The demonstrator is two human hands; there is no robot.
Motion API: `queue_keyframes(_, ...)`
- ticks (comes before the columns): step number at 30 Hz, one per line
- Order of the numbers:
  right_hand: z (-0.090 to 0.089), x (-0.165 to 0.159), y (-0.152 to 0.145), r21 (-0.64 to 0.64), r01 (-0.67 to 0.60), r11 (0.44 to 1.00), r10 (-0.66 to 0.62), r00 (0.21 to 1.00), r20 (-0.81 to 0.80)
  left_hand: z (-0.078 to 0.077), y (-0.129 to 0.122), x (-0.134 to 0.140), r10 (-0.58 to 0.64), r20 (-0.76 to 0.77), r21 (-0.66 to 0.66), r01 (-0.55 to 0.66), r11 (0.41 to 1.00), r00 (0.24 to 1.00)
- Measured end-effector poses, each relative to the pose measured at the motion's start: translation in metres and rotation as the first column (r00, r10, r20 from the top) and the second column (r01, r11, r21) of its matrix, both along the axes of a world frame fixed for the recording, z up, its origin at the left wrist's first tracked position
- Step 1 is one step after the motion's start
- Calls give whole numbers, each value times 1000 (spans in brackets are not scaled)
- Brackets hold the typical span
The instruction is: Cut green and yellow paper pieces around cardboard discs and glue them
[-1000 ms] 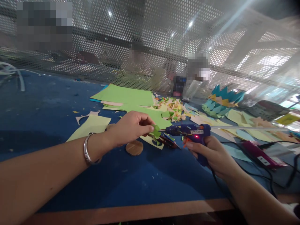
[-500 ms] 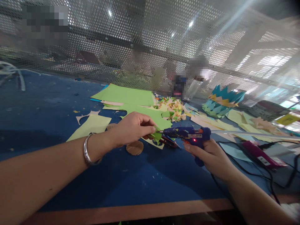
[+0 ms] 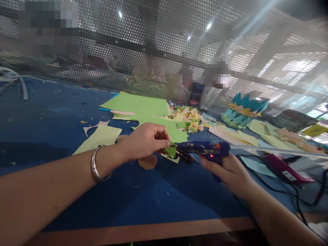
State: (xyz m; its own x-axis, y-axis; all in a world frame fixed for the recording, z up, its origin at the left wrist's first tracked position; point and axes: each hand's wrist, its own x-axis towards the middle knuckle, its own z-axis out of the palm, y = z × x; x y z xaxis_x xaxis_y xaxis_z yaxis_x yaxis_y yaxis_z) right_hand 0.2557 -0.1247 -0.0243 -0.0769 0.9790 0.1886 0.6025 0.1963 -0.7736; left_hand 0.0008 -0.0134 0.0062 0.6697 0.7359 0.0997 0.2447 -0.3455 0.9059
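Observation:
My left hand point(image 3: 147, 138) pinches a small green paper piece point(image 3: 171, 150) between thumb and fingers. Closed around the handle of a blue glue gun point(image 3: 202, 147) is my right hand point(image 3: 233, 172). The gun's nozzle points left and meets the green paper beside my left fingertips; a red light glows on its body. A long clear glue stick point(image 3: 276, 150) sticks out of its back end. Behind the nozzle lies a pair of scissors point(image 3: 186, 156), partly hidden. Below my left hand is a round brown disc point(image 3: 147, 162) on the blue table.
Green paper sheets point(image 3: 140, 104) and a heap of small paper curls point(image 3: 191, 119) lie behind my hands. A teal paper crown point(image 3: 243, 109) stands at the back right. A magenta power strip point(image 3: 287, 169) with black cords lies at right. A perforated metal screen point(image 3: 107, 58) bounds the table.
The glue gun has tilted a little, with its nozzle slightly lower against the green paper. My left hand has barely moved and still pinches the paper.

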Motion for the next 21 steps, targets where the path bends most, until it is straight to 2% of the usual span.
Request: queue_keyframes(21,1,2,-4,18,37,999,-39,992,123,2,0,-1,5,-34,63,-3,998,999)
